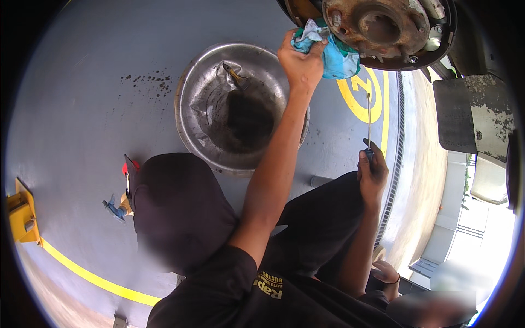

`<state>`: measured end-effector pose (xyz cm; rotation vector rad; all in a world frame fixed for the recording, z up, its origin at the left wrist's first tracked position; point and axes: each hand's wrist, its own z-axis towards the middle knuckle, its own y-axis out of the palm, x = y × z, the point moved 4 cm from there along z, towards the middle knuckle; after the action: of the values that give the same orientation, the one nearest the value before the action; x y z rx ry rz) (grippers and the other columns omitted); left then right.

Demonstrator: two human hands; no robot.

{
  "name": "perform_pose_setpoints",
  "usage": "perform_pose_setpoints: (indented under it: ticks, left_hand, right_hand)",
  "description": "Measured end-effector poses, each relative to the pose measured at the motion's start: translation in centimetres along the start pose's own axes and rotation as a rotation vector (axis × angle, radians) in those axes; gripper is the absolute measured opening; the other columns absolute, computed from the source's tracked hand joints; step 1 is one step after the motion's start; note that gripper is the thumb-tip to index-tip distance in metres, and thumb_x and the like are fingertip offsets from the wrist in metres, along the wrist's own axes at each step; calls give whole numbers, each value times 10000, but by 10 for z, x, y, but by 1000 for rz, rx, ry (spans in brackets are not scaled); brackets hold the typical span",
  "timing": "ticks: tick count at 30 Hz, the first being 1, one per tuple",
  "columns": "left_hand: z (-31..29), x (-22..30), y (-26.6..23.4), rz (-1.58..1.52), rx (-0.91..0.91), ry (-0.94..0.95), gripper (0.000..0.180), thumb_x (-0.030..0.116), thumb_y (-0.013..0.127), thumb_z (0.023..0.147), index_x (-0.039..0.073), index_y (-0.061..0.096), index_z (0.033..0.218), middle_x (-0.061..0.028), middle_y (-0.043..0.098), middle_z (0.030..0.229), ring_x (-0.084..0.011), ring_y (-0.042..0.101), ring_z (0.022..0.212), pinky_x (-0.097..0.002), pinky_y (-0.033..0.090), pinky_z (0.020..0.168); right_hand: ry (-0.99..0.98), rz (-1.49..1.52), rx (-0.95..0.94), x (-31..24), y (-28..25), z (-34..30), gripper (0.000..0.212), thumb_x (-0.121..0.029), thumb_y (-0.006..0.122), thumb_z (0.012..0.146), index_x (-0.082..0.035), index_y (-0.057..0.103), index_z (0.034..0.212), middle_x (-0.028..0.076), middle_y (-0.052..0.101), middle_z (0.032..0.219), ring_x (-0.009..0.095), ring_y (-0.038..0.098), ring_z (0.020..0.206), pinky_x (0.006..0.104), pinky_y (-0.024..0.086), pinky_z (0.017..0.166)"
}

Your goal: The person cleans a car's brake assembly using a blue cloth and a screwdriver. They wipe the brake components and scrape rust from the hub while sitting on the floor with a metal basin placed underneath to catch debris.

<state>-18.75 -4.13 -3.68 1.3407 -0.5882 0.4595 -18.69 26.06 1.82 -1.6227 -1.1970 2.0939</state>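
Gray floor [82, 131] carries a basin [185, 112] — wide, metal.

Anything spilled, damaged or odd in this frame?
Yes: dark spots dot the grey floor left of the metal basin, like splashed liquid. The basin's inner wall looks dented rather than smoothly round, and the wheel hub is brown with apparent rust.

the floor [98, 131] is grey, with dark spots [164, 80] scattered left of its middle. a yellow stripe [87, 277] runs along its lower left edge, near a yellow metal bracket [24, 214]. toward its right edge come a yellow ring [356, 113], a second yellow stripe [386, 98] and a slotted drain [396, 147]; past these lies pale concrete [421, 142], then pale walling [453, 188] in bright daylight [486, 238].
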Motion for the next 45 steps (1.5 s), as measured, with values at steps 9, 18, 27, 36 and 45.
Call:
perform_pose_setpoints:
  ticks: [9, 18, 27, 36, 45]
  left_hand:
    - [-23, -18, -32, -728, -68, -353, 327, 67, 825, 880, 51, 654, 1159, -38, 714, 1068, -150, 695, 956, -315, 595, 847]
    - [17, 7, 10, -497, 15, -323, 225, -59, 789, 866, -8, 641, 1028, -89, 724, 952, -157, 685, 802, -307, 587, 751]
    - [-23, 0, -13, -558, -37, -518, 228, -53, 767, 887, 16, 647, 1069, -78, 729, 986, -175, 715, 855, -321, 621, 797]
    - [9, -9, 0, -309, -15, -312, 363, 32, 795, 909, 20, 585, 1205, -45, 707, 1017, -141, 677, 890, -299, 570, 841]
    - [8, 70, -76, 450, -232, -320, 323, 173, 803, 930, -26, 701, 1162, -58, 741, 1036, -102, 652, 936, -280, 512, 850]
  right_hand:
    - [-49, -22, 21, -6, 4, -5, 415, -259, 691, 1013, 4, 636, 1329, -10, 549, 711, 61, 465, 565, 236, 353, 497]
    - [-73, -99, 29, -2, 5, -6, 405, -236, 688, 1013, 4, 637, 1335, -37, 504, 674, 45, 429, 530, 225, 318, 477]
    - [-98, -82, 58, -2, 7, -2, 424, -241, 713, 994, 22, 641, 1319, -26, 540, 718, 44, 447, 554, 222, 325, 489]
    - [-177, -131, 75, -10, 7, -10, 417, -235, 702, 988, 14, 626, 1314, 56, 617, 833, 143, 581, 766, 302, 482, 722]
    - [-442, 11, -20, -54, 51, -19, 395, -184, 645, 1023, -89, 608, 1404, 168, 662, 925, 293, 642, 765, 378, 517, 741]
